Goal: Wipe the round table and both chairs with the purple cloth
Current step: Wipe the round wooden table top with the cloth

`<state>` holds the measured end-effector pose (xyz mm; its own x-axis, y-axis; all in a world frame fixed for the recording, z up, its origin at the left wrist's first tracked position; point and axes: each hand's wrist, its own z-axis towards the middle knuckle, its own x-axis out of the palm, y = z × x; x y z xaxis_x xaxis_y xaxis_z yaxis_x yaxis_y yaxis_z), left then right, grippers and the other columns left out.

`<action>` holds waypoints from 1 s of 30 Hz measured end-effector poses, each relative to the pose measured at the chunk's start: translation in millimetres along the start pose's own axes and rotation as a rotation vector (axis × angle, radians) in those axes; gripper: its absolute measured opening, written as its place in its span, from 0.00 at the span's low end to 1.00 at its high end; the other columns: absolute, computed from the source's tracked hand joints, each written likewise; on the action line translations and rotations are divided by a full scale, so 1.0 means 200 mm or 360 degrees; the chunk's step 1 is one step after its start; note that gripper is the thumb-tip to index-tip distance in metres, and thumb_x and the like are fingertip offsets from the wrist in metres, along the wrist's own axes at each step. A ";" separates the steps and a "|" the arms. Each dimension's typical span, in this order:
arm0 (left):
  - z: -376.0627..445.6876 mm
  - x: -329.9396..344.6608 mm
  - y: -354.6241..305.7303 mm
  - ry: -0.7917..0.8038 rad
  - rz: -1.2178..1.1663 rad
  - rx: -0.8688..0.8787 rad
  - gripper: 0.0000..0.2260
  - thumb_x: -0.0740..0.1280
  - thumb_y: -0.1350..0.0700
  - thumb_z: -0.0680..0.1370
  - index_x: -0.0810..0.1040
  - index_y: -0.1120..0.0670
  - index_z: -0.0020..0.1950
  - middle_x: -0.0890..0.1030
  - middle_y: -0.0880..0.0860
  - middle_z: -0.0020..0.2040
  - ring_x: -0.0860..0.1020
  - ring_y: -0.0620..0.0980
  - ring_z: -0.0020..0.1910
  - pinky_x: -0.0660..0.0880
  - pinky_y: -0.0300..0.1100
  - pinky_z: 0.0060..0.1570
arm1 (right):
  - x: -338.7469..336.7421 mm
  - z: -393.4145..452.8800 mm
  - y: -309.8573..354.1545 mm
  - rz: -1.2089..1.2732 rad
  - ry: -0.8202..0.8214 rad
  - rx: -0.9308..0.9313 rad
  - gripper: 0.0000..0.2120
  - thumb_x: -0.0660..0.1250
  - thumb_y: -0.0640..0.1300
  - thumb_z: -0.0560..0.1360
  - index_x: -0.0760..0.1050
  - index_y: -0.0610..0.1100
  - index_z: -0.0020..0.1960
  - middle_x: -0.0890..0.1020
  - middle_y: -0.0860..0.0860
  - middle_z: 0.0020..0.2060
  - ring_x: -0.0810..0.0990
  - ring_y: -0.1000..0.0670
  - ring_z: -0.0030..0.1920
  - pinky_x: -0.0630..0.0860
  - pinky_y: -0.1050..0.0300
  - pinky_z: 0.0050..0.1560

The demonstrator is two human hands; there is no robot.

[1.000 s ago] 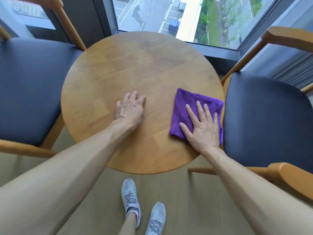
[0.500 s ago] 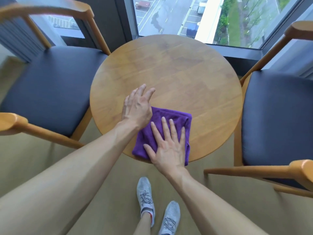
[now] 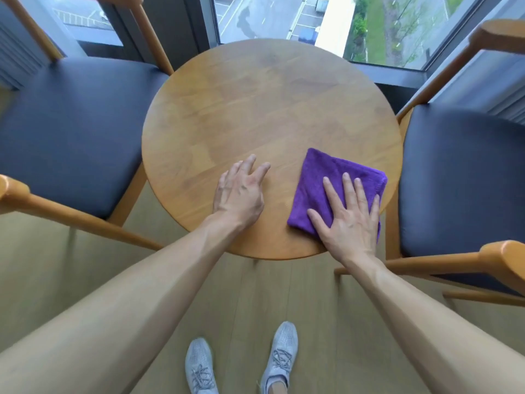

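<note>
— Cloth first: where is our folded purple cloth (image 3: 326, 189) now?
— Half a second ago it lay at the near middle edge of the round wooden table (image 3: 270, 109). Now it lies near the right edge.
— And our hands?
— Our right hand (image 3: 350, 220) presses it flat, fingers straight. Our left hand (image 3: 241, 194) rests open on the wood, no longer touching the cloth.

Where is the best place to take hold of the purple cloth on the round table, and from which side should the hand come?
Probably the far corner of the folded purple cloth, approached from above. The cloth lies flat on the round table, and the right hand presses its near half with straight fingers, so only the far part is bare. The left hand rests on the wood beside it and seems free to pinch that corner.
</note>
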<state>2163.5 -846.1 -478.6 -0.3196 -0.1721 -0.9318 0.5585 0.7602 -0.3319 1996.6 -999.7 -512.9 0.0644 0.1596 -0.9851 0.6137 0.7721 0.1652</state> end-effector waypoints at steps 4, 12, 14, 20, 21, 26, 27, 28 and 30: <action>-0.08 -0.01 0.15 -0.0013 -0.0004 0.0035 0.23 0.57 0.58 0.82 0.64 0.44 0.77 0.59 0.51 0.80 0.58 0.55 0.77 0.56 0.52 0.74 | 0.06 -0.09 0.20 0.0053 -0.0046 0.0291 0.35 0.48 0.70 0.76 0.52 0.59 0.80 0.50 0.49 0.81 0.45 0.47 0.81 0.41 0.35 0.77; -0.20 -0.11 0.38 -0.0019 -0.0065 0.0157 0.22 0.60 0.57 0.81 0.68 0.47 0.75 0.61 0.51 0.79 0.62 0.54 0.76 0.57 0.51 0.73 | 0.12 -0.30 0.96 0.0436 -0.0060 0.0725 0.33 0.50 0.62 0.77 0.52 0.56 0.81 0.49 0.44 0.81 0.45 0.43 0.81 0.43 0.33 0.75; -0.21 -0.16 0.43 -0.0083 -0.0154 0.0261 0.20 0.61 0.59 0.80 0.73 0.51 0.72 0.67 0.54 0.76 0.68 0.56 0.72 0.62 0.53 0.70 | 0.10 -0.30 1.15 0.0592 0.0068 0.0782 0.30 0.52 0.58 0.81 0.47 0.56 0.81 0.45 0.46 0.81 0.41 0.46 0.80 0.45 0.36 0.75; -0.23 -0.18 0.52 -0.0210 -0.0313 0.0248 0.19 0.59 0.54 0.78 0.78 0.54 0.67 0.74 0.56 0.71 0.73 0.57 0.68 0.69 0.56 0.65 | -0.09 -0.21 1.17 0.1023 0.0172 0.0861 0.24 0.51 0.50 0.84 0.56 0.54 0.79 0.58 0.52 0.79 0.57 0.47 0.77 0.58 0.42 0.70; -0.25 -0.14 0.49 -0.0205 -0.0292 0.0230 0.20 0.58 0.51 0.78 0.77 0.53 0.68 0.73 0.56 0.72 0.72 0.57 0.70 0.67 0.57 0.68 | -0.11 -0.18 1.10 0.0994 0.0122 0.0871 0.23 0.53 0.50 0.83 0.60 0.54 0.78 0.62 0.51 0.77 0.61 0.46 0.75 0.59 0.43 0.69; -0.35 0.11 0.18 0.0067 0.0123 0.0068 0.34 0.49 0.31 0.75 0.57 0.41 0.80 0.47 0.56 0.82 0.42 0.58 0.81 0.38 0.68 0.73 | -0.10 -0.06 0.76 0.0682 -0.0204 0.0790 0.19 0.58 0.46 0.81 0.70 0.54 0.71 0.68 0.48 0.70 0.68 0.41 0.67 0.64 0.44 0.65; -0.36 0.14 0.16 0.0068 0.0169 0.0041 0.36 0.49 0.30 0.75 0.53 0.41 0.81 0.44 0.56 0.82 0.39 0.59 0.80 0.36 0.69 0.72 | -0.09 -0.04 0.71 0.0641 -0.0200 0.0726 0.20 0.59 0.45 0.80 0.70 0.54 0.71 0.67 0.49 0.71 0.67 0.40 0.68 0.64 0.43 0.66; -0.36 0.15 0.16 0.0061 0.0217 0.0035 0.36 0.49 0.28 0.74 0.51 0.40 0.81 0.42 0.55 0.82 0.38 0.59 0.80 0.36 0.70 0.72 | -0.07 -0.01 0.66 0.0591 -0.0174 0.0666 0.20 0.59 0.44 0.80 0.70 0.53 0.71 0.66 0.49 0.72 0.66 0.40 0.69 0.63 0.42 0.66; -0.34 0.14 0.22 0.0060 0.0284 0.0088 0.36 0.50 0.28 0.74 0.51 0.39 0.80 0.43 0.53 0.82 0.39 0.56 0.81 0.37 0.69 0.72 | -0.05 0.05 0.57 0.0464 -0.0070 0.0566 0.21 0.60 0.44 0.80 0.70 0.54 0.72 0.63 0.48 0.75 0.63 0.40 0.71 0.61 0.40 0.69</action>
<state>2127.7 -774.0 -508.6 -0.2394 -0.0134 -0.9708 0.6496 0.7409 -0.1705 2074.4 -920.1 -484.0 0.3027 0.3066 -0.9024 0.7966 0.4385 0.4162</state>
